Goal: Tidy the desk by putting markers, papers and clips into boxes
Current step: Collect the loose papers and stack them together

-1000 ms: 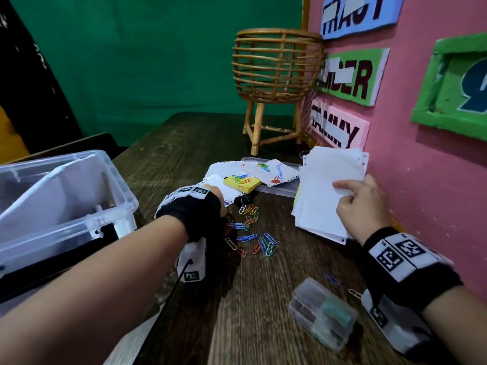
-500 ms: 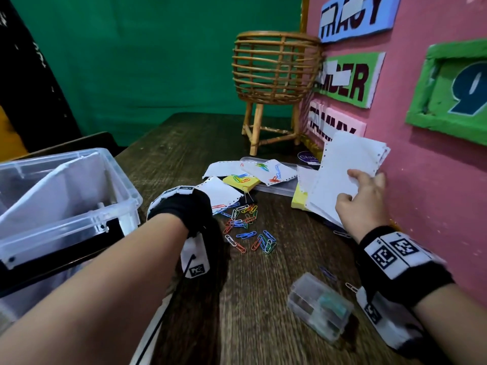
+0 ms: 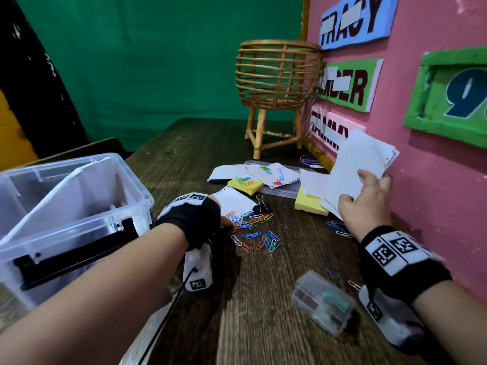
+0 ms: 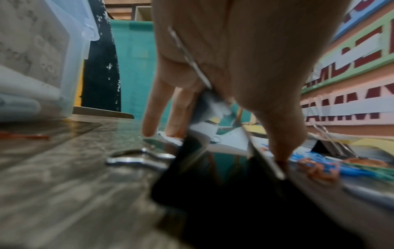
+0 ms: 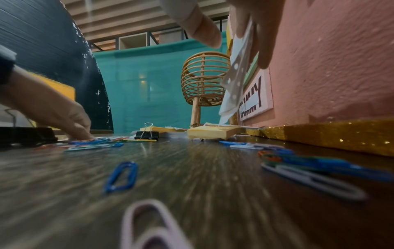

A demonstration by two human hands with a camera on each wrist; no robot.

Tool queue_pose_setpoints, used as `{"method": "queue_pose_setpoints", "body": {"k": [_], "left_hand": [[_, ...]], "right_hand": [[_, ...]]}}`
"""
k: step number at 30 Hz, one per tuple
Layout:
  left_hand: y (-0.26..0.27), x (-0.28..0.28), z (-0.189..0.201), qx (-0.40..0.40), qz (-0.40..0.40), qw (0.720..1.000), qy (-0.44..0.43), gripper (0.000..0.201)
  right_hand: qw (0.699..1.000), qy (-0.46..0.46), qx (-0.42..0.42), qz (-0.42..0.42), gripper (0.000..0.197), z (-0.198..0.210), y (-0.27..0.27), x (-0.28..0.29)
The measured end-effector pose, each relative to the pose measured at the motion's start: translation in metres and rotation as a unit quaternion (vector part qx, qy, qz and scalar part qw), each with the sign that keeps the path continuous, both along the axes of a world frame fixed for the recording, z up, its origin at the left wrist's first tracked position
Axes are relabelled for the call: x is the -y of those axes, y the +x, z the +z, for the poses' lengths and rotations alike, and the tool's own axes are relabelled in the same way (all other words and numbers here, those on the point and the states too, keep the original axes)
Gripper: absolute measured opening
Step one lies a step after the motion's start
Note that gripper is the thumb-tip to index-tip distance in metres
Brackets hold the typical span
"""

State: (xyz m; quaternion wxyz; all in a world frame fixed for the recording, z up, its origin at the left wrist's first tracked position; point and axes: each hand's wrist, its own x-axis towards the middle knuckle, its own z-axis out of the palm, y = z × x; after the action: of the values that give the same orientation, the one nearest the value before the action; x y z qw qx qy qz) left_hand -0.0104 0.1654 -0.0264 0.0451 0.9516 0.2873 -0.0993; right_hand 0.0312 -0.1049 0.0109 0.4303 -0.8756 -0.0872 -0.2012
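Observation:
My right hand [image 3: 366,204] pinches a stack of white papers [image 3: 358,175] with punched edges and holds it lifted, tilted against the pink wall; the right wrist view shows the papers [image 5: 236,75] between thumb and fingers. My left hand [image 3: 224,219] is down on the table at the edge of a pile of coloured paper clips [image 3: 253,219]. In the left wrist view its fingers [image 4: 149,118] point at the table and a black binder clip [image 4: 213,185] sits under the palm, one wire handle against it. A second binder clip [image 3: 261,204] stands beside the pile.
A large clear box [image 3: 79,196] stands at the left, a small clear box [image 3: 324,301] near the front. Yellow note pads [image 3: 309,206], loose papers and a flat clear case [image 3: 276,192] lie behind the clips. A wicker basket stand [image 3: 276,75] is at the back, the pink wall [image 3: 434,206] close on the right.
My right hand has raised the paper stack off the table and tilted it toward the wall, baring a yellow pad. My left hand has drawn back from the papers to the clip pile.

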Motion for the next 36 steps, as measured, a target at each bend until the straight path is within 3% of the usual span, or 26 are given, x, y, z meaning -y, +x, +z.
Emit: {"method": "queue_pose_setpoints", "body": {"k": [2,6,9,11,15,18,20,23,26,30,33,36], "left_hand": [[-0.003,0.011,0.009,-0.002,-0.017,1.0,0.006,0.048],[-0.004,0.015,0.011,0.046,-0.002,0.999,0.004,0.057],[-0.002,0.006,0.014,0.106,0.042,0.993,0.005,0.04],[0.0,-0.005,0.011,0.098,0.061,0.993,0.007,0.034],[0.027,-0.046,-0.025,0.052,0.06,0.995,-0.062,0.055],[0.015,-0.038,-0.012,0.055,0.078,0.991,-0.091,0.053],[-0.013,-0.01,0.016,0.086,0.079,0.988,-0.101,0.041],[-0.019,0.009,0.03,0.2,0.107,0.968,-0.11,0.047],[-0.018,0.026,0.048,0.327,0.044,0.938,-0.107,0.032],[-0.016,0.046,0.085,0.41,-0.047,0.91,-0.038,0.028],[-0.008,0.062,0.111,0.454,-0.151,0.877,-0.034,0.027],[0.002,0.082,0.129,0.434,-0.282,0.853,-0.061,0.014]], "right_hand": [[1.0,-0.001,0.002,0.004,0.055,-0.001,-0.001,0.0],[1.0,-0.001,0.0,0.009,0.056,-0.002,-0.005,0.0],[1.0,0.001,0.006,0.007,0.056,-0.003,-0.005,0.001],[1.0,0.0,0.016,0.003,0.056,-0.003,-0.005,0.002],[1.0,-0.002,0.023,-0.004,0.056,-0.003,-0.004,0.002],[1.0,-0.007,0.018,0.003,0.058,-0.004,-0.002,0.0],[1.0,-0.008,0.016,0.006,0.058,-0.005,-0.002,0.0],[1.0,-0.001,0.022,0.004,0.058,-0.004,-0.003,0.001],[1.0,-0.001,0.029,0.009,0.057,-0.003,-0.004,0.001],[0.999,0.001,0.042,0.004,0.058,-0.004,-0.004,0.001],[0.998,-0.003,0.063,-0.001,0.058,-0.004,-0.002,0.0],[0.996,-0.012,0.092,0.01,0.062,-0.003,-0.004,-0.001]]}}
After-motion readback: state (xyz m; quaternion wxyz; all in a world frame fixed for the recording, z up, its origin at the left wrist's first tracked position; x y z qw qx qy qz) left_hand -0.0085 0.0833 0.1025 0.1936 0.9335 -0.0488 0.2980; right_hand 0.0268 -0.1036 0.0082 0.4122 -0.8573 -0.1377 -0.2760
